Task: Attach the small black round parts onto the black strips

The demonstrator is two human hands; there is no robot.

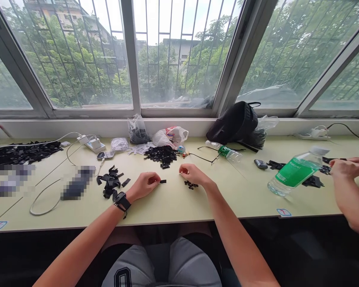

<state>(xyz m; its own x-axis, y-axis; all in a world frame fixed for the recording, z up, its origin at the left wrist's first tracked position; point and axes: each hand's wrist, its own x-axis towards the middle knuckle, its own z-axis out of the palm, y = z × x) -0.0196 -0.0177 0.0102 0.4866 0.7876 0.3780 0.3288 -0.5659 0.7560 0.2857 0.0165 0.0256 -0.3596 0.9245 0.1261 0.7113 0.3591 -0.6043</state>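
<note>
left hand: grip pinches black strip, end hidden | right hand: grip can't tell

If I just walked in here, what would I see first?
Probably the big green-labelled bottle, on the right of the table near another person's hands. The wide windows across the back stand out too. In the middle, the left hand holds a small black strip, and little black rings lie near the right hand.

We reach both bare forearms forward, converging. Our left hand closes in a thumb-and-finger pinch; our right hand angles inward, fingers curled, tips perhaps touching, though too small to be sure.
</note>
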